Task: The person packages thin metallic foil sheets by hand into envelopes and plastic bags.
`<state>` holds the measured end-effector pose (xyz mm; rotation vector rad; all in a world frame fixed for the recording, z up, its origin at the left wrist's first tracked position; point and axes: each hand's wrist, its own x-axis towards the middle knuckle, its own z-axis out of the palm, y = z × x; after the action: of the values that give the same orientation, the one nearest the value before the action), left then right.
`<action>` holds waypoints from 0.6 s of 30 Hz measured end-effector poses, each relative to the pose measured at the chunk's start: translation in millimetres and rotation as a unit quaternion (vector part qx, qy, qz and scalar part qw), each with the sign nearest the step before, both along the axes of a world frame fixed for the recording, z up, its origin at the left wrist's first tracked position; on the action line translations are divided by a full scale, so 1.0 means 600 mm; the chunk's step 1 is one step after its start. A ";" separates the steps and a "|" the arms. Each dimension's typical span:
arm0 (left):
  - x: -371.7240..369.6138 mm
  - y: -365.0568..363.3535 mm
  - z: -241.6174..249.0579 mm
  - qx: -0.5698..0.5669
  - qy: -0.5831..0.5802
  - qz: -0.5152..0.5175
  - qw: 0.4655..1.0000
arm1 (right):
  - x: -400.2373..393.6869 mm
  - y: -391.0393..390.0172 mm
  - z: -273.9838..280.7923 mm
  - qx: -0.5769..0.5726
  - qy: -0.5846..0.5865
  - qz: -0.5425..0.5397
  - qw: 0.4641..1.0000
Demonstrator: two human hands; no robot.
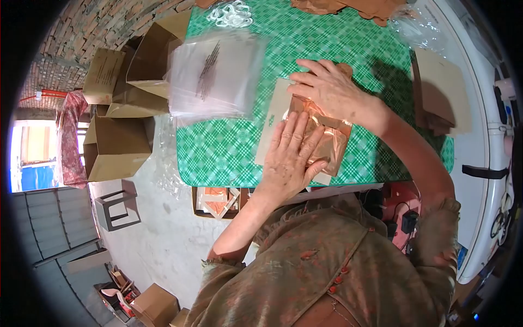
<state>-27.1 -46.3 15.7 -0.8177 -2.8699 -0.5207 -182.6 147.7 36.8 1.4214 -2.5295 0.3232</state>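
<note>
A shiny copper-coloured foil piece (pixel 333 146) lies on a beige card sheet (pixel 267 135) near the front edge of the table. Across the foil's left part my left hand (pixel 294 150) rests flat, fingers stretched out and slightly apart. My right hand (pixel 329 90) lies palm down over the far end of the foil and card, its fingers spread. Neither hand is wrapped around anything. Both hands partly cover the foil, so its full shape is hidden. A small brown patch (pixel 345 70) shows beside the right hand's fingers.
A stack of clear plastic bags (pixel 218 82) lies left on the green checked tablecloth (pixel 229 158), with white bands (pixel 230 13) behind. Brown sheets (pixel 332 5) and crumpled plastic (pixel 417 27) sit at the back. Beige cards (pixel 444 90) stand right; cardboard boxes (pixel 120 144) are left.
</note>
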 end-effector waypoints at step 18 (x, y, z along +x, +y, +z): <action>-0.002 -0.004 0.011 0.010 -0.027 -0.014 0.999 | -0.063 0.002 0.041 0.078 -0.092 -0.023 0.992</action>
<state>-28.0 -48.5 22.5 -0.8554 -2.9013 -0.5812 -220.2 149.2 61.3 1.4448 -2.7879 0.2646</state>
